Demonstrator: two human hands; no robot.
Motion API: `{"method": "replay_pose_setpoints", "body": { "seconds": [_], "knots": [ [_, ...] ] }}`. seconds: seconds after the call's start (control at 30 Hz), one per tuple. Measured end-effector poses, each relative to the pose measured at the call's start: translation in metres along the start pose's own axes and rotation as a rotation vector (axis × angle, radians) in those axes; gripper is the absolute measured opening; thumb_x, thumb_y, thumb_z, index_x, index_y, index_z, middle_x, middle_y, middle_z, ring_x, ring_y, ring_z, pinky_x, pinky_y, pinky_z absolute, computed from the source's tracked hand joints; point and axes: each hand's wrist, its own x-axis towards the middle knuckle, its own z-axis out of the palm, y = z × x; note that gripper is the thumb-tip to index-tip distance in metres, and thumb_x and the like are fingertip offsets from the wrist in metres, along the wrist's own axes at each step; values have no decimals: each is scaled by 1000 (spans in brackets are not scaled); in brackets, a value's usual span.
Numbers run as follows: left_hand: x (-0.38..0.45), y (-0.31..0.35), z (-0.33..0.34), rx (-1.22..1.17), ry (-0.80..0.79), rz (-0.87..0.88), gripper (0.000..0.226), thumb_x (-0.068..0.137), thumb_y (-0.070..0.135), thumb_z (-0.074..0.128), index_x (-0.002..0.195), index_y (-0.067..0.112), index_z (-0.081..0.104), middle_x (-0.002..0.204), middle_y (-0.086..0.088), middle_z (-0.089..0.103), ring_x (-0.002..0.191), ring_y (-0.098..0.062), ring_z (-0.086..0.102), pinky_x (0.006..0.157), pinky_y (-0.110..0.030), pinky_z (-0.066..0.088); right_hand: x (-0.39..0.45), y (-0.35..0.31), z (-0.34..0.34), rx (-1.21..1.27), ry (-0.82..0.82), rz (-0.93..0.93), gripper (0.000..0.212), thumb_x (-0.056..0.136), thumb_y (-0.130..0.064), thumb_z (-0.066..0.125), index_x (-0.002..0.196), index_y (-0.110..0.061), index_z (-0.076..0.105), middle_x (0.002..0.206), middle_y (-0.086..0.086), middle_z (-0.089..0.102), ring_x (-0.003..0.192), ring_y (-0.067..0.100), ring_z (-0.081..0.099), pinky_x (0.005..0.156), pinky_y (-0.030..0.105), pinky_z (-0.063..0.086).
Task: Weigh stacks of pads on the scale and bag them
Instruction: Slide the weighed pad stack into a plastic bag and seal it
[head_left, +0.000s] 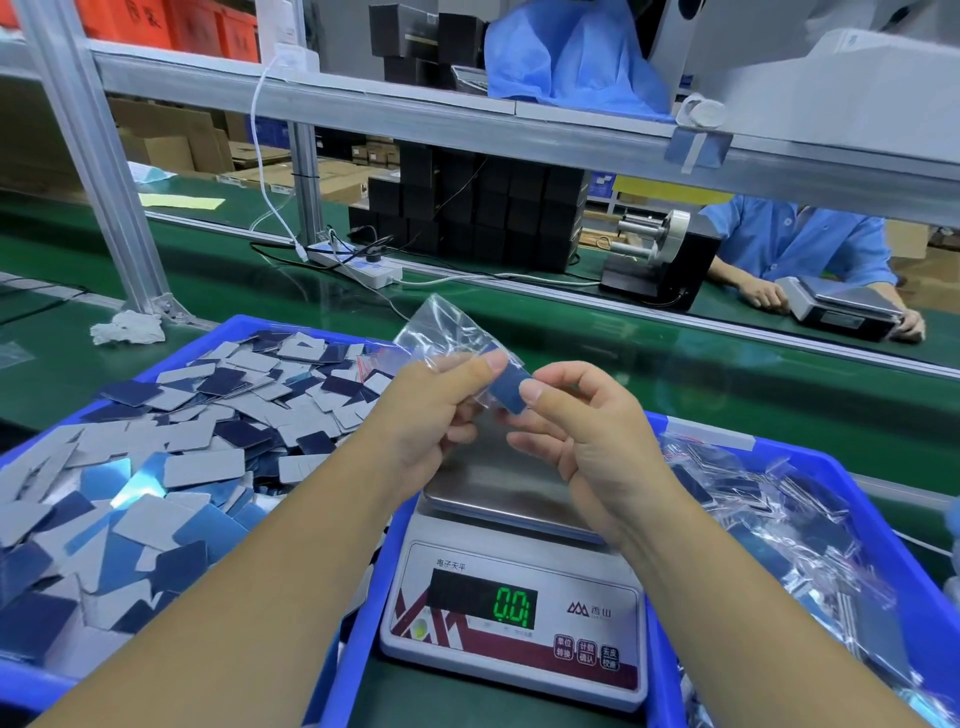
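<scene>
Green conveyor surface (597, 358) is running across the workstation under an aluminium frame, with a second person in blue sitting at the far side. Nearest the camera, a blue bin (171, 358) on the left is holding loose pads (171, 441), grey and dark blue, lying in a jumble; a second blue bin (810, 457) on the right is holding filled bags. Between them the scale (511, 608) is standing with its pan bare and its display reading near zero.

Above the pan, the left hand (431, 415) is pinching the mouth of a clear bag (447, 325), while the right hand (587, 415) is gripping a thin stack of pads (511, 392) by its trailing edge, feeding it in.

Judgement: the stack is appearing light and flat but liable to fan apart, so an edge pinch across all layers is suiting it; the film looks slippery and limp.

How many pads the stack holds is impossible to tell, and the bag's lower edge is lying hidden behind the fingers.
</scene>
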Motion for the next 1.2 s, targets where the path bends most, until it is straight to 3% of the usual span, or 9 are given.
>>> {"method": "replay_pose_setpoints", "body": {
  "seconds": [0.1,0.23,0.47,0.6,0.7,0.83,0.93,1.13,1.2],
  "knots": [
    [2,0,-3,-43,42,26,35,89,29,69,54,26,70,55,13,50,55,-6,30,43,-17,19,0,0,-1,-26,-1,6,8,86,-2,70,86,-8,64,76,11,70,70,29,71,58,27,56],
    [2,-5,1,72,25,3,25,74,39,82,55,27,70,54,12,51,50,-3,38,44,-15,27,-2,1,2,-19,19,-23,7,85,0,71,84,-4,65,72,13,70,65,25,70,56,25,55],
    [0,-12,8,29,-22,25,34,67,40,83,88,14,75,64,4,50,53,-7,36,49,-21,25,-3,6,9,15,2,-12,11,94,-4,56,88,-13,60,80,7,73,66,17,69,49,21,43],
    [0,-13,10,25,2,-8,24,63,36,90,72,17,78,68,0,49,57,-10,37,51,-21,27,-2,6,9,-19,30,-36,7,92,-13,57,89,-15,63,81,0,72,64,12,59,58,26,37],
    [-4,-12,10,103,-93,-4,9,72,33,80,75,25,80,63,12,62,53,-1,46,53,-22,30,0,2,6,-37,119,-58,4,93,-17,62,96,-18,60,82,-1,75,63,9,61,62,28,38],
    [-6,-11,6,109,-177,-73,22,66,31,85,86,27,77,80,10,68,61,-2,54,64,-26,36,0,0,3,-161,186,-182,28,86,-8,69,108,-18,54,76,2,74,67,7,63,70,26,42],
    [-4,-9,5,-64,-179,-101,19,70,24,80,89,23,76,85,0,69,68,-11,58,61,-25,44,1,-2,0,-285,196,-306,28,84,-11,74,103,-22,57,75,0,72,67,8,62,69,22,47],
    [2,-10,3,160,-37,74,25,70,14,71,94,19,75,90,-4,74,83,-18,66,77,-29,52,5,-1,-10,-552,165,-444,26,78,-17,80,92,-30,62,70,-12,64,66,6,56,63,22,47],
    [2,-10,2,132,-22,84,23,71,16,72,92,23,76,89,-3,74,81,-17,67,70,-25,52,8,2,-13,-578,170,-425,21,76,-26,81,87,-31,64,71,-11,62,67,4,54,64,19,45]
  ]
}}
